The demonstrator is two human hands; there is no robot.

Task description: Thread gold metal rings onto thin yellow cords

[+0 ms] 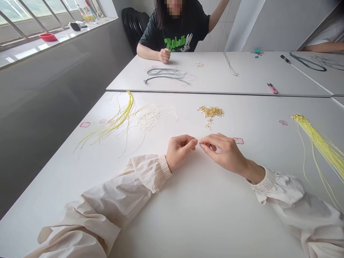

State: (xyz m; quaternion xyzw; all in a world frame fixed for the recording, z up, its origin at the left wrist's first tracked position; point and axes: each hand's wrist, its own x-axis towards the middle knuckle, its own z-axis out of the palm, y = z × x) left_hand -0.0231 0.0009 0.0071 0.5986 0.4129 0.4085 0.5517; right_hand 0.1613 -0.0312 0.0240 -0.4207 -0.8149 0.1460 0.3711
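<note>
My left hand [181,149] and my right hand [224,148] meet fingertip to fingertip over the white table [172,215]. A tiny gold piece shows between them, at the right fingertips. The left thumb and forefinger are pinched; what they hold is too small to name. Just beyond the hands lies a pile of small gold hooks [212,111], with a few loose ones on its near side. Yellow cords [125,116] spread out at the left, with pale thin strands beside them. At the right rests a bundle of yellow cords [319,139] with gold pieces at its far end.
Across the table seam a person sits, one fist [165,55] on the tabletop. Dark cords [166,73], pink snips [272,88] and a black-handled tool [285,59] lie there. Another person's arm shows far right. A windowsill [64,36] runs along the left.
</note>
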